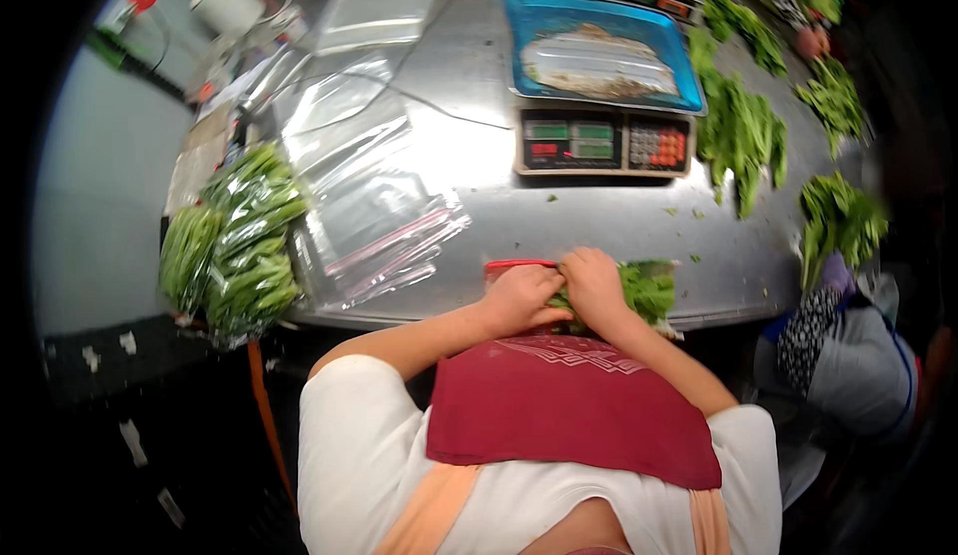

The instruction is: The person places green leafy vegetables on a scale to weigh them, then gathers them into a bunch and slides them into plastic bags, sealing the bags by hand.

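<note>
A clear plastic bag of leafy greens (pixel 650 289) lies at the table's near edge, right against the apron. My left hand (pixel 522 297) and my right hand (pixel 593 285) meet over its left part, fingers bent and touching it, apparently gripping its plastic. A red strip (pixel 516 264) shows just beyond my left fingers; whether it belongs to the bag is unclear. The hands hide much of the bag's left end. Ahead stands a digital scale (pixel 606 143) with a blue tray (pixel 516 46) on top, which holds a pale, soiled sheet or liner.
Filled bags of greens (pixel 251 255) are stacked at the left, beside flat clear zip bags (pixel 374 210). Loose greens (pixel 741 124) lie right of the scale. A cable (pixel 449 112) crosses the steel table (pixel 479 218). Co-workers' hands (pixel 837 270) touch greens at the right.
</note>
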Action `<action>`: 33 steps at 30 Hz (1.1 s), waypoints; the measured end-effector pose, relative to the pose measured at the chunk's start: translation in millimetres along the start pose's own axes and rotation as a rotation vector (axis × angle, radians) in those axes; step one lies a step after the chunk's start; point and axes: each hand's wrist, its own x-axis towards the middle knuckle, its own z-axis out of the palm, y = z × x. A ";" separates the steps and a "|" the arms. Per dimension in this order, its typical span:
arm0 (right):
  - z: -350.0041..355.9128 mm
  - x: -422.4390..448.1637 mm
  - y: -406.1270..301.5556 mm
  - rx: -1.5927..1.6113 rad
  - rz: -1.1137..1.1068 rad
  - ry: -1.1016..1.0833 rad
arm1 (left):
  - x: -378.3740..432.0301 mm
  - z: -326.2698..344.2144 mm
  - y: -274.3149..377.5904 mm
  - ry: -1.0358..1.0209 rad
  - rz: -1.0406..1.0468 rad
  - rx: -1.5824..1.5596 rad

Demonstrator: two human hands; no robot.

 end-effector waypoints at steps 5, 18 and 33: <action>-18.1 -9.8 -0.8 0.087 -0.090 -0.122 | 5.8 -7.6 15.5 0.199 -0.042 0.269; -36.0 41.6 -6.8 0.079 -0.261 -0.662 | -21.9 -25.3 -42.3 0.371 -0.174 0.130; 57.4 171.6 -82.0 0.239 -0.545 -1.454 | -111.6 -169.5 -155.1 -0.108 -0.797 0.047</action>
